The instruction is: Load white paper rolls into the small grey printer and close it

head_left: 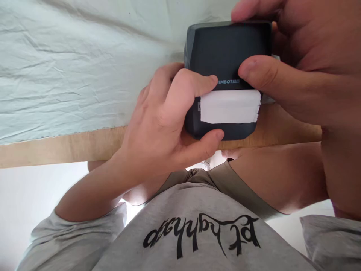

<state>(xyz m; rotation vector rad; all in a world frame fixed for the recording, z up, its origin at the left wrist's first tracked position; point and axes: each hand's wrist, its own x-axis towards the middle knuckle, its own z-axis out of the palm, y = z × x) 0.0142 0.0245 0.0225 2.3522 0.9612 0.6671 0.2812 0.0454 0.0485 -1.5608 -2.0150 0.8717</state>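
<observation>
A dark label printer (222, 52) with pale "NIIMBOT"-like lettering is held above the table's front edge. A blank white paper strip (229, 107) lies across its lower part, just below the lettering. My left hand (166, 113) grips the printer's left side, index finger by the lettering and thumb at the bottom edge; its other fingers are partly hidden behind. From the right, my right hand (304, 64) holds the printer with the thumb on its face and fingers at the top edge and behind. Part of something pale shows beside the printer under the right hand; I cannot make it out.
A wrinkled pale green cloth (70, 75) covers the table. Its bare wooden front edge (56, 146) runs across below the cloth. My lap and grey shirt (197, 233) are close beneath that edge.
</observation>
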